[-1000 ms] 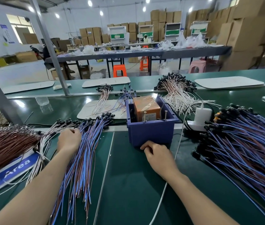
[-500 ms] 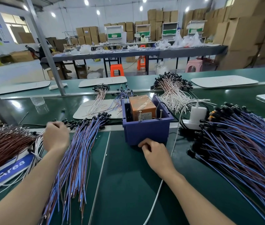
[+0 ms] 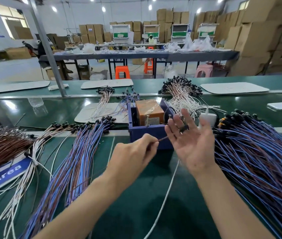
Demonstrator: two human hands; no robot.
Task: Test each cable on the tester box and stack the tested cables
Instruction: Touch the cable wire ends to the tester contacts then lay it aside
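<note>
One cable (image 3: 162,139) now pinched in left hand (image 3: 133,156); right hand (image 3: 192,144) lifted, fingers spread.

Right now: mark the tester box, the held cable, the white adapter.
tester box (image 3: 145,132), head view, blue front wall.
held cable (image 3: 162,139), head view, bare brown wire.
white adapter (image 3: 209,118), head view, top face.

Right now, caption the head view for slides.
Left hand pinches one cable, its plug at the open right hand, before the tester box.

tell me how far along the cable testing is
Likely done: the right pile. In hand: one cable, pinched by the left hand, its plug lying on the open right hand, not yet on the box. Likely left: the left pile.
</note>
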